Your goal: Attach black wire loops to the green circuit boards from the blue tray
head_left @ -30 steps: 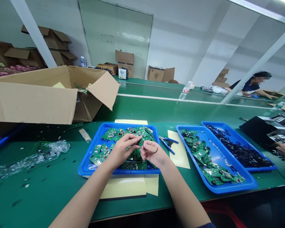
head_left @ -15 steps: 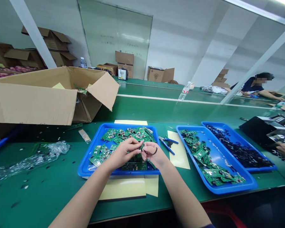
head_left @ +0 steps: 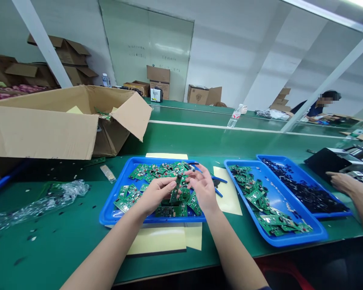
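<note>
My left hand point(head_left: 159, 194) pinches a narrow green circuit board point(head_left: 176, 190), which stands roughly upright over a blue tray point(head_left: 105, 215). Green circuit boards point(head_left: 151, 172) lie spread in that tray, partly hidden by my hands. Just right of the held board is my right hand point(head_left: 204, 188), its fingers apart and raised. A small dark strip point(head_left: 194, 163) shows at its upper fingers; whether it is held or worn I cannot tell. Blue-handled pliers point(head_left: 219, 179) lie right of the tray, partly behind my right hand.
To the right, one blue tray point(head_left: 319, 237) has more boards and another point(head_left: 346, 213) black parts. A co-worker's hand point(head_left: 346, 183) is beside the latter. Yellow sheets point(head_left: 157, 239) lie around the near tray. A cardboard box point(head_left: 42, 131) and plastic wrap point(head_left: 69, 191) are left.
My hands were together at the board; my right hand has moved up and right, opening its fingers. The board now shows upright in my left hand. The co-worker's hand has moved left.
</note>
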The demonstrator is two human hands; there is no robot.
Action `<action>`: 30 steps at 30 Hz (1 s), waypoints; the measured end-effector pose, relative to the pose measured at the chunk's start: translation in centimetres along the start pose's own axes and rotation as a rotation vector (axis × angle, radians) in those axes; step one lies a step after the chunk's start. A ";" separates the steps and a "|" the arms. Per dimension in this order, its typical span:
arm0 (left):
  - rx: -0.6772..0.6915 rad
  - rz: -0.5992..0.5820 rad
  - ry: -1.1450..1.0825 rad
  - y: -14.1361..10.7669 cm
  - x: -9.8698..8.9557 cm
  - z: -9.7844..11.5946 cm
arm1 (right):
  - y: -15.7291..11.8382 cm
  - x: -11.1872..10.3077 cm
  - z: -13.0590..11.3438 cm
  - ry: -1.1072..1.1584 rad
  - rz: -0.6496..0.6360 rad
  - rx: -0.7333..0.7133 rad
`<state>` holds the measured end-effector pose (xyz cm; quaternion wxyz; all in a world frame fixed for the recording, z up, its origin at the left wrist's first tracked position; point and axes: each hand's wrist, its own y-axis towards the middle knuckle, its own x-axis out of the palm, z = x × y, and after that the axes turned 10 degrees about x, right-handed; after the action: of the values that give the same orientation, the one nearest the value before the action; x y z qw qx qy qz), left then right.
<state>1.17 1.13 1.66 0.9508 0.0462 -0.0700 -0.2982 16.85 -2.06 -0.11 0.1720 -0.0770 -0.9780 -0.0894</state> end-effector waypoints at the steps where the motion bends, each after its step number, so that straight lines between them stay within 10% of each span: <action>1: -0.017 -0.028 -0.028 0.0 0.2 0.0 | -0.2 0.1 0.1 -0.078 -0.005 -0.050; 14: -0.213 0.071 -0.383 -0.3 1.5 0.0 | -0.6 0.0 1.1 -0.522 0.140 -0.291; 30: -0.389 0.178 -0.616 0.0 1.6 -0.2 | -0.5 0.0 1.6 -0.502 0.105 -0.203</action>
<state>2.58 0.23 1.60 0.8983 -0.2336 -0.2985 -0.2222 16.21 -2.24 -1.68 -0.0798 -0.1640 -0.9708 -0.1559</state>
